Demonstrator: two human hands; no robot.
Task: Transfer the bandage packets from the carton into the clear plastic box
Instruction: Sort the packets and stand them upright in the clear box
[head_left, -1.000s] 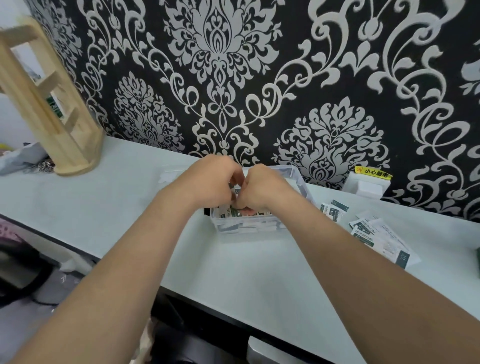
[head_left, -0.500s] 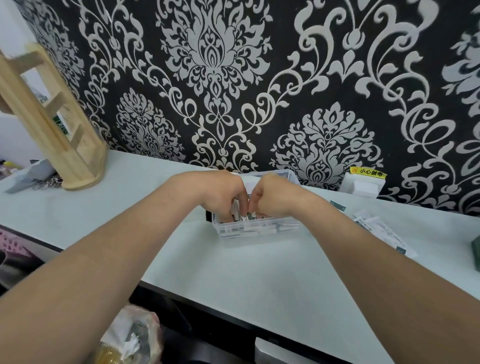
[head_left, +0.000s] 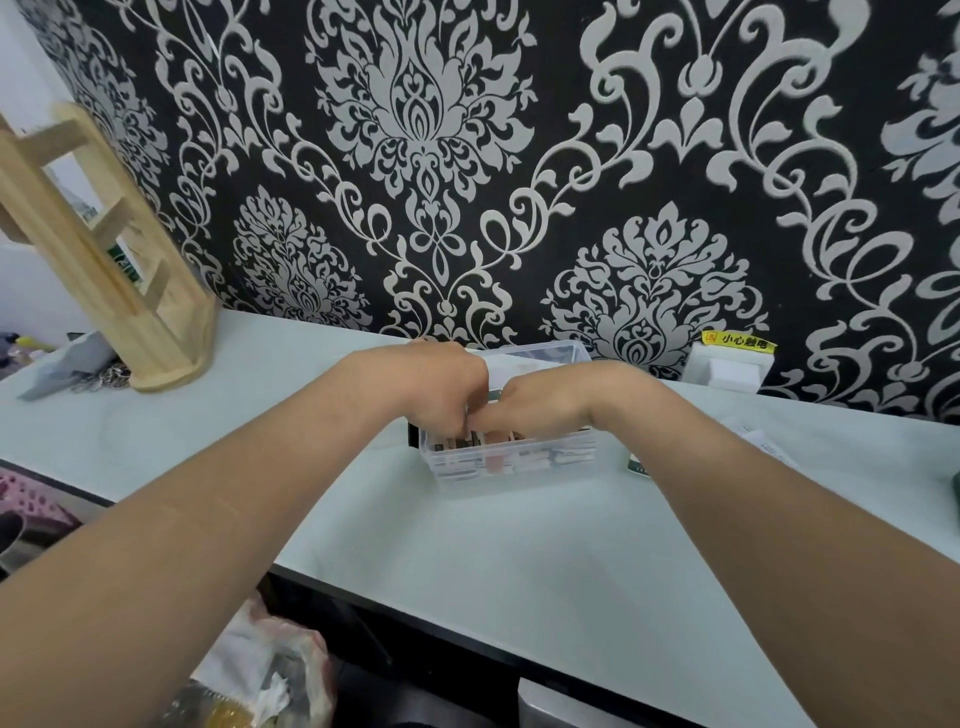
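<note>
Our left hand (head_left: 441, 387) and right hand (head_left: 543, 400) curl into the clear plastic box (head_left: 519, 473), long side left-right; gripping the bandage packets (head_left: 456, 444)? Can't tell.

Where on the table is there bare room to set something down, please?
Bare table lies between the rack and the box, and in front of the box to the near edge. Crowded: inside the box, with the left hand, right hand and packets; and right of it, loose packets.

Packets (head_left: 457, 442) lie in the box (head_left: 519, 470) on the table (head_left: 519, 571), rack (head_left: 130, 291) at left.
</note>
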